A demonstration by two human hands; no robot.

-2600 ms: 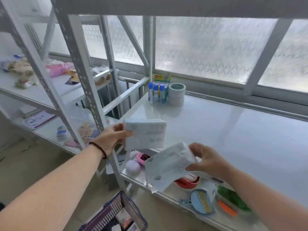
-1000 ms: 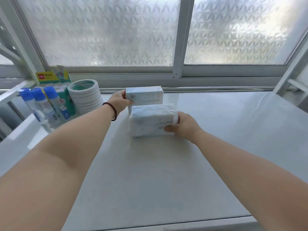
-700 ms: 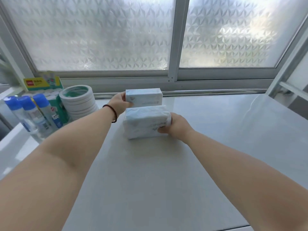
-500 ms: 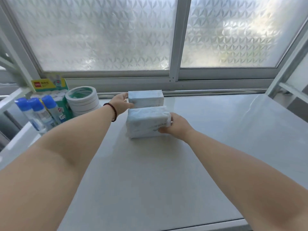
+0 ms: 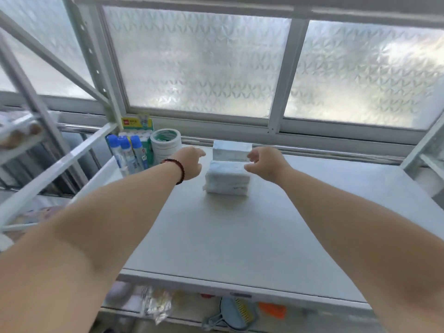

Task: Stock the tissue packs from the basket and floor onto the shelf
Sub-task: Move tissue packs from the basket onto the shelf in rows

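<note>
The left hand and right hand hung loosely open and empty on either side of two tissue packs, touching neither. The near pack and the far pack stood one behind the other toward the shelf back edge. Tape rolls and glue bottles filled its back left corner.

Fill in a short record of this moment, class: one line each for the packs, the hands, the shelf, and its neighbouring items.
packs: two tissue packs, rear pack and front pack, one behind the other
left hand: open, beside the packs, holding nothing
right hand: open, holding nothing
shelf: white, mostly bare
neighbours: tape rolls and glue bottles at left
</note>
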